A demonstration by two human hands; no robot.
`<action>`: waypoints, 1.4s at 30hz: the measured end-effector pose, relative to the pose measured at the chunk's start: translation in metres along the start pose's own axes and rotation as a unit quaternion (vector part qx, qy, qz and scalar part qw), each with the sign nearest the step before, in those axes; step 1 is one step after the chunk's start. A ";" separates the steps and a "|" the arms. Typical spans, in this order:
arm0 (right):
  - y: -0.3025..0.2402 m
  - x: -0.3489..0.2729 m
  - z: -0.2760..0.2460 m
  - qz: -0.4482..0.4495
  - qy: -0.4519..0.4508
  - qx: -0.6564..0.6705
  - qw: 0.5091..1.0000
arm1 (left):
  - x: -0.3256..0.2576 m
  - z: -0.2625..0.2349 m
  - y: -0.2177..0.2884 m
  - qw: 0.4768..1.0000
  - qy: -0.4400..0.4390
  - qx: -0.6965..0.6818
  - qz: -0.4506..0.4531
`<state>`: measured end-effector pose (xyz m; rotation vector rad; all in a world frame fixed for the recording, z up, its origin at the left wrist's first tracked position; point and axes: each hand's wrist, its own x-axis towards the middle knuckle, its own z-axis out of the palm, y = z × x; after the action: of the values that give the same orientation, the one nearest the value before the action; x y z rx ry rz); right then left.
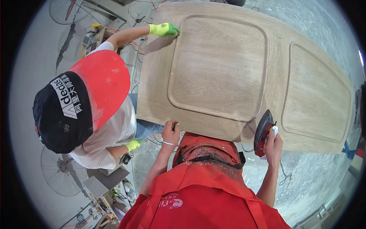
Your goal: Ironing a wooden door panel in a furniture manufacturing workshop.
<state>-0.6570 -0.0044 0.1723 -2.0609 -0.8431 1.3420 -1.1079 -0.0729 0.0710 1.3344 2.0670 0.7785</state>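
Panel (154, 87) is laid across the work area in front of the red apron (207, 152), long side near the wearer. Iron (263, 131) is at its near edge, right of centre, nose pointed away and reaching over the wood; sole contact cannot be told from this angle.

Right hand (273, 147): fingers wrapped on the iron's handle side. Left hand (170, 133): held at the near edge, toward the left end, fingers curled in; whether anything small is pinched cannot be told, nor whether the edge is touched. Co-worker's gloved hand (166, 29) is placed at the far left, by the large moulded border (267, 65); fingers look held together. The second gloved hand (133, 145) is held below, off the panel; finger state unclear.

Progress, as judged: shaping is done, with both the large border and the small border (287, 84) complete all round. Surface is pale and matt with whitish patches; no gloss coat is seen. Ironing is judged to be under way or paused, not closed out. No clear line between worked and unworked wood is seen, so the share left cannot be fixed.
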 end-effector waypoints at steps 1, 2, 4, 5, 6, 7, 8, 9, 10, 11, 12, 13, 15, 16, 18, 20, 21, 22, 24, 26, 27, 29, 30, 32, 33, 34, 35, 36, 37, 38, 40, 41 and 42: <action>0.000 0.000 0.000 0.003 0.003 0.009 1.000 | 0.001 0.000 0.000 1.000 -0.008 0.006 -0.004; 0.002 0.001 0.002 0.005 0.005 0.010 1.000 | 0.003 0.000 -0.001 1.000 -0.011 0.007 -0.002; 0.006 0.000 0.007 -0.014 0.018 0.010 1.000 | 0.007 0.000 -0.002 1.000 -0.023 0.008 0.000; 0.006 -0.003 0.007 -0.012 0.022 0.011 1.000 | 0.011 0.000 -0.003 1.000 -0.028 0.007 0.002; -0.003 -0.007 0.008 0.012 0.026 -0.001 1.000 | 0.016 0.000 -0.004 0.999 -0.034 -0.001 -0.004; -0.008 -0.010 0.011 0.035 0.030 -0.013 0.999 | 0.020 -0.001 -0.006 0.999 -0.040 -0.009 -0.011; -0.007 -0.013 0.015 0.036 0.033 -0.013 0.999 | 0.023 -0.003 -0.008 0.999 -0.043 -0.010 -0.010; -0.006 -0.016 0.018 0.030 0.038 -0.012 0.999 | 0.027 -0.003 -0.009 0.999 -0.044 -0.017 -0.003; -0.007 -0.018 0.021 0.023 0.043 -0.012 0.999 | 0.031 -0.004 -0.011 0.999 -0.045 -0.024 0.003; -0.008 -0.019 0.024 0.024 0.045 -0.012 0.999 | 0.034 -0.005 -0.014 0.999 -0.046 -0.026 0.004; -0.011 -0.022 0.027 0.022 0.039 -0.001 0.999 | 0.037 -0.006 -0.016 0.998 -0.050 -0.025 0.001; -0.013 -0.023 0.030 0.022 0.031 0.009 0.999 | 0.039 -0.007 -0.018 0.998 -0.053 -0.023 -0.003; -0.012 -0.022 0.041 0.017 0.032 0.016 0.999 | 0.041 -0.010 -0.023 0.998 -0.057 -0.024 0.000; -0.012 -0.022 0.047 0.012 0.031 0.024 0.999 | 0.042 -0.012 -0.026 0.998 -0.059 -0.024 0.004; -0.021 -0.023 0.054 0.035 0.022 0.029 0.999 | 0.043 -0.014 -0.033 0.998 -0.061 -0.031 -0.004; -0.027 -0.021 0.064 0.059 0.011 0.033 0.998 | 0.044 -0.019 -0.041 0.997 -0.062 -0.037 -0.013; -0.027 -0.019 0.066 0.055 0.007 0.020 0.998 | 0.045 -0.020 -0.045 0.997 -0.060 -0.036 -0.016; -0.028 -0.017 0.069 0.051 0.003 0.007 0.999 | 0.045 -0.021 -0.049 0.998 -0.058 -0.034 -0.018; -0.029 -0.014 0.076 0.032 0.003 0.006 0.999 | 0.046 -0.020 -0.054 0.998 -0.051 -0.027 -0.020; -0.029 -0.012 0.078 0.013 0.004 0.005 1.000 | 0.047 -0.018 -0.056 0.999 -0.044 -0.019 -0.022; -0.029 -0.010 0.080 0.010 0.001 0.010 1.000 | 0.050 -0.019 -0.057 0.998 -0.042 -0.027 -0.034; -0.030 -0.008 0.084 0.010 -0.003 0.016 1.000 | 0.055 -0.020 -0.060 0.997 -0.043 -0.033 -0.047; -0.035 -0.007 0.086 0.008 -0.007 0.005 1.000 | 0.057 -0.019 -0.060 0.997 -0.040 -0.043 -0.057; -0.039 -0.007 0.089 0.009 -0.012 -0.005 1.000 | 0.061 -0.019 -0.061 0.996 -0.039 -0.050 -0.068; -0.040 -0.007 0.089 0.006 -0.016 -0.004 1.000 | 0.062 -0.018 -0.060 0.996 -0.033 -0.052 -0.066; -0.039 -0.007 0.089 0.003 -0.020 -0.002 1.000 | 0.063 -0.017 -0.059 0.996 -0.027 -0.054 -0.063; -0.038 -0.006 0.089 0.006 -0.019 -0.003 1.000 | 0.065 -0.017 -0.058 0.996 -0.030 -0.054 -0.065; -0.038 -0.005 0.091 -0.004 -0.025 -0.007 1.000 | 0.067 -0.017 -0.058 0.997 -0.024 -0.044 -0.060; -0.039 -0.005 0.093 -0.014 -0.030 -0.010 0.999 | 0.070 -0.018 -0.059 0.998 -0.018 -0.035 -0.054; -0.041 -0.005 0.095 -0.012 -0.030 -0.010 0.999 | 0.072 -0.018 -0.060 0.998 -0.021 -0.034 -0.055; -0.049 -0.005 0.099 -0.006 -0.046 -0.038 0.998 | 0.074 -0.018 -0.064 0.996 -0.022 -0.042 -0.080; -0.052 -0.005 0.101 -0.004 -0.048 -0.038 0.998 | 0.074 -0.019 -0.066 0.996 -0.022 -0.040 -0.082; -0.055 -0.006 0.102 -0.002 -0.053 -0.037 0.998 | 0.075 -0.018 -0.066 0.995 -0.019 -0.052 -0.088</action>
<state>-0.7652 0.0382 0.1785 -2.0573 -0.9557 1.4477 -1.1871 -0.0293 0.0253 1.0858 2.0521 0.7656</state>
